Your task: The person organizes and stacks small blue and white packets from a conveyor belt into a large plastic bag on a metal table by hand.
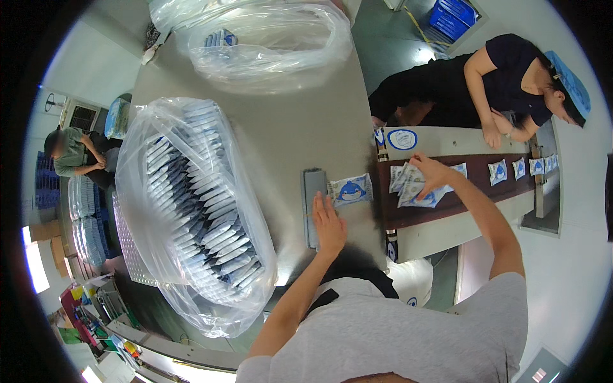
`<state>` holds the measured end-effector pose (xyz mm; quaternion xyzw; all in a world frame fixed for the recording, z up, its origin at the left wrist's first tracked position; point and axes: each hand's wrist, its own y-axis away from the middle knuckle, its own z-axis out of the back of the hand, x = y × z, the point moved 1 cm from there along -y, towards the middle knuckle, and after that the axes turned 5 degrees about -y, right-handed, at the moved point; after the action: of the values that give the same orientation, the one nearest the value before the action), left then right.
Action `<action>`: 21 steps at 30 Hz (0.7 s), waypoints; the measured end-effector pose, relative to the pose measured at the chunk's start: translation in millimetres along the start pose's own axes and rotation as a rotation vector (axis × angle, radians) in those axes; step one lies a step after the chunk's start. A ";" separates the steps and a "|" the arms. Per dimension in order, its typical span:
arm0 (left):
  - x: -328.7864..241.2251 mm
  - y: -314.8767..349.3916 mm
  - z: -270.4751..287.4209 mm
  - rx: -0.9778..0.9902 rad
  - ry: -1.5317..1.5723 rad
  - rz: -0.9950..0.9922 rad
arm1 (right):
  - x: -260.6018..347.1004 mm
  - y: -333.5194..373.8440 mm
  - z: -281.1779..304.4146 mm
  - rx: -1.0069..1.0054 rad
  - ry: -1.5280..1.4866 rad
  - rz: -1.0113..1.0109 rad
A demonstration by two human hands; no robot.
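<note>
My left hand lies flat with its fingers stretched, its fingertips on the right edge of a long flat grey slab on the metal table. Just beyond those fingers a small white sachet printed with a blue whale lies by the table's right edge. Over the dark conveyor belt, my right hand has thumb and fingers curved round several overlapping sachets of the same kind. Part of that cluster is hidden under the hand.
Left of the slab, a big clear plastic bag holds rows of stacked sachets. Another clear bag lies at the table's far end. More sachets sit in line along the belt. A person in a blue cap leans beside the conveyor.
</note>
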<state>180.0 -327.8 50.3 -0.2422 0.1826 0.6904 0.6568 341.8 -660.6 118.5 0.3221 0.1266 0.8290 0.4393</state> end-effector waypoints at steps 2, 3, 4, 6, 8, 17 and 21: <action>-2.7 -0.3 5.5 -0.054 0.101 -0.022 | 46.6 -14.5 6.3 -0.002 0.113 0.005; -2.2 6.5 2.0 0.027 0.268 0.022 | 56.2 -19.7 12.5 0.002 0.109 0.007; 0.4 13.5 -0.9 0.105 0.433 0.064 | 64.0 -28.3 20.6 0.030 0.080 -0.029; 1.4 23.6 -6.7 0.207 0.506 0.101 | 75.0 -47.8 31.0 0.085 0.027 -0.087; 1.5 25.3 -13.8 0.308 0.581 0.133 | 78.8 -49.7 30.5 0.056 -0.003 -0.053; -34.0 22.8 -16.5 0.238 1.510 0.653 | 116.9 -30.4 -26.5 -0.227 -0.873 -0.080; -16.2 21.2 41.4 0.433 1.301 0.389 | 200.0 -16.8 -58.1 -0.220 -1.170 0.076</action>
<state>155.3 -319.0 92.0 -0.4325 0.7105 0.4586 0.3128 233.8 -484.5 150.6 0.6821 -0.2347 0.5375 0.4369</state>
